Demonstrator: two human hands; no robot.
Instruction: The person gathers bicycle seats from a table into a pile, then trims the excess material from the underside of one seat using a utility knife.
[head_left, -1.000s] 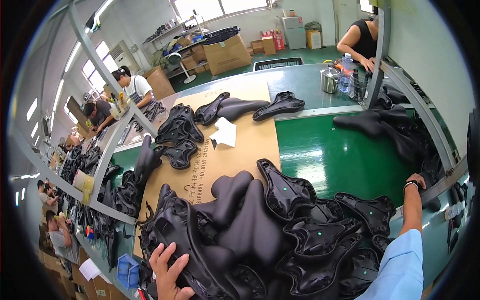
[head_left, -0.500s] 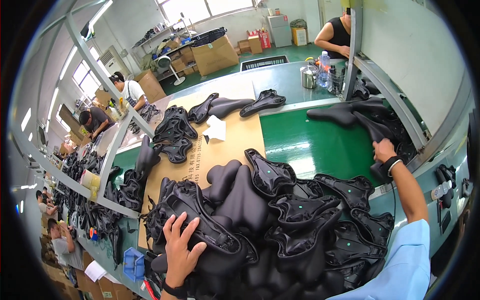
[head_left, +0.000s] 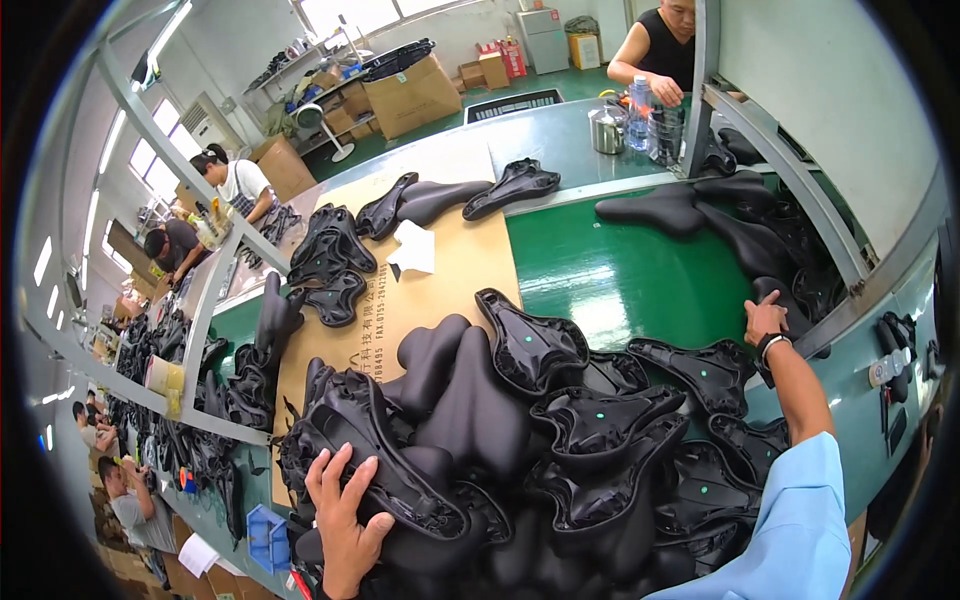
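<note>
Right hand (head_left: 766, 322) has shifted slightly toward the wearer, judged against the metal frame (head_left: 780, 180); its index finger now points forward. Across the bench, a co-worker (head_left: 668, 45) has brought a hand closer to the clear bottle (head_left: 638, 115). Left hand (head_left: 345, 515) stays on its saddle.

Grip, left: fingers spread, thumb wide, palm side down on the upturned saddle (head_left: 405, 480); pressing or resting, not clasping. Grip, right: fingers partly curled at the near side of a dark saddle (head_left: 795, 310); cannot tell whether they hold it or only touch it.

Location: upturned saddle lies on the left of the near heap (head_left: 595, 485), partly over the cardboard sheet (head_left: 455, 265). Dark saddle lies at the right edge of the green surface (head_left: 640, 300), by the foot of the frame.

Step (judgement): handling saddles at the right-hand group while the left hand steadies the heap. Next move would call for a sure hold by the right fingers, clear of the frame, with the left hand kept light.

Orientation: upturned saddle's long axis slants from upper left to lower right; narrower end appears to point lower right, toward the wearer, hollow underside up. Dark saddle's axis seems to slant likewise; nose end cannot be told.
</note>
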